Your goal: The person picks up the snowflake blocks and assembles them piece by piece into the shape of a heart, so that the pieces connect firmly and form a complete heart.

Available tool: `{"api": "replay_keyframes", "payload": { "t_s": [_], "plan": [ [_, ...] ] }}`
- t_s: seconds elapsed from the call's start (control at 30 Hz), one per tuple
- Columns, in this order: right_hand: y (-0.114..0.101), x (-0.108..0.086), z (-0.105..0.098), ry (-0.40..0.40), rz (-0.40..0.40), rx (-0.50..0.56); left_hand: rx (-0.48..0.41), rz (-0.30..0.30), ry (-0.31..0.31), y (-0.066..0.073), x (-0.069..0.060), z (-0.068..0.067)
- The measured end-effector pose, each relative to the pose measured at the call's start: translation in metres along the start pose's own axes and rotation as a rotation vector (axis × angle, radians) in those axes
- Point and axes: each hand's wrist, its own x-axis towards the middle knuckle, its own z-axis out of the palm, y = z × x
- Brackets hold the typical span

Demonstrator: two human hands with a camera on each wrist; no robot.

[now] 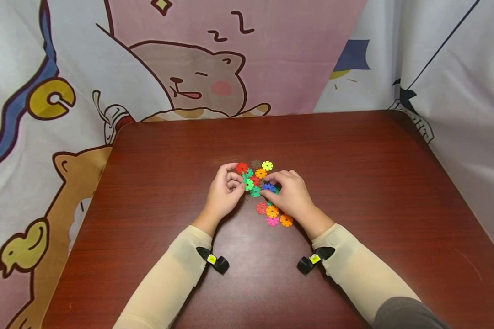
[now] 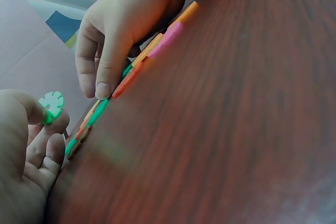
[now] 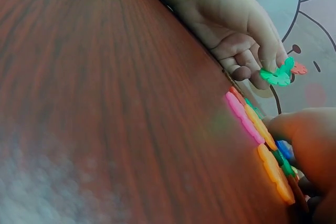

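My left hand [image 1: 226, 189] pinches light green notched snowflake discs [image 1: 248, 184] between thumb and index finger, raised off the table. Two of these green discs [image 3: 278, 74] look slotted together at an angle in the right wrist view. A red disc [image 1: 242, 168] shows by the left fingertips; whether it is joined to them I cannot tell. Over the pile, my right hand [image 1: 291, 194] has its thumb and index finger at either side of a blue disc [image 1: 268, 187]. Around it lie a teal disc [image 1: 255, 192], an orange disc [image 1: 261, 173] and a yellow disc [image 1: 267, 165].
Nearer me on the brown table [image 1: 148, 274] lie a coral disc [image 1: 261, 208], a pink disc [image 1: 273, 221] and an orange disc [image 1: 286, 220]. A printed curtain [image 1: 288, 55] hangs behind the table. Each sleeve carries a black wrist camera [image 1: 220, 264].
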Motion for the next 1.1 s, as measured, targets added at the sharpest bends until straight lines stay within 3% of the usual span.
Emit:
{"api": "replay_keyframes", "payload": {
  "t_s": [0.37,0.5,0.7,0.87,1.1],
  "plan": [
    [-0.0011,-0.0029,0.0031,0.046,-0.028,0.105,0.094,0.0,-0.037,-0.0047,-0.0003,-0.0011],
    [-0.0017,-0.0038,0.0035,0.098,-0.023,0.144,0.098,0.008,-0.04,-0.0052,-0.0003,-0.0009],
    [-0.0022,-0.0023,0.0044,0.158,-0.123,0.264,0.083,0.025,-0.055,-0.0048,0.0004,-0.0012],
    [-0.0004,-0.0005,0.006,0.178,-0.207,0.298,0.096,0.032,-0.062,-0.005,0.0009,-0.001],
    [-0.0004,0.0,0.0063,0.199,-0.238,0.347,0.088,0.048,-0.071,-0.0038,0.0012,-0.0012]
  ]
}}
